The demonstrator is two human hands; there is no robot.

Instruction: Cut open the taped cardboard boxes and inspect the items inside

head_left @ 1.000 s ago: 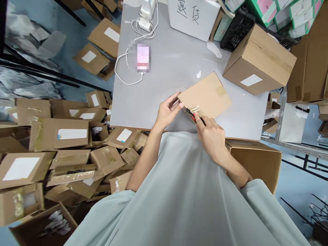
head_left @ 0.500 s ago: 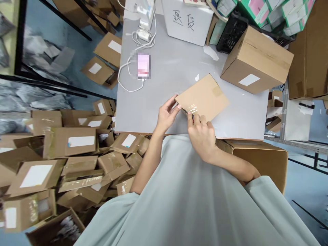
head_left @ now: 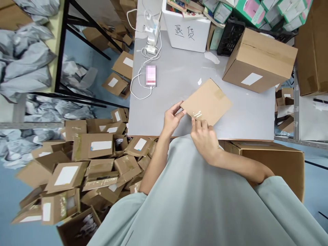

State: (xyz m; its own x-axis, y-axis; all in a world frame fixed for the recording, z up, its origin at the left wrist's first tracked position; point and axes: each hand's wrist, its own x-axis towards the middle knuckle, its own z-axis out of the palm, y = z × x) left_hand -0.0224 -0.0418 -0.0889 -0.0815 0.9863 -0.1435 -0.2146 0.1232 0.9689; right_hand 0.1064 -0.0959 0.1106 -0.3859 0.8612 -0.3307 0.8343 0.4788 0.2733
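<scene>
A flat brown cardboard box point(head_left: 208, 99) rests at a slant on the grey table near its front edge. Shiny clear tape shows on its near side. My left hand point(head_left: 174, 118) grips the box's left corner between thumb and fingers. My right hand point(head_left: 205, 138) is closed at the near edge, its bent fingers against the taped part; the fingertips and anything between them are hidden.
A larger carton point(head_left: 258, 63) with a white label stands at the table's right. Behind are a white bin point(head_left: 188, 34) of books and a black crate point(head_left: 228, 34). A phone point(head_left: 151, 76) on a white cable lies left. Discarded cartons point(head_left: 94, 143) cover the floor at left.
The view has shifted, so the whole scene sits further right and slightly lower. Both hands stay at the same places on the box, with the right fingers moved only slightly along its edge.
</scene>
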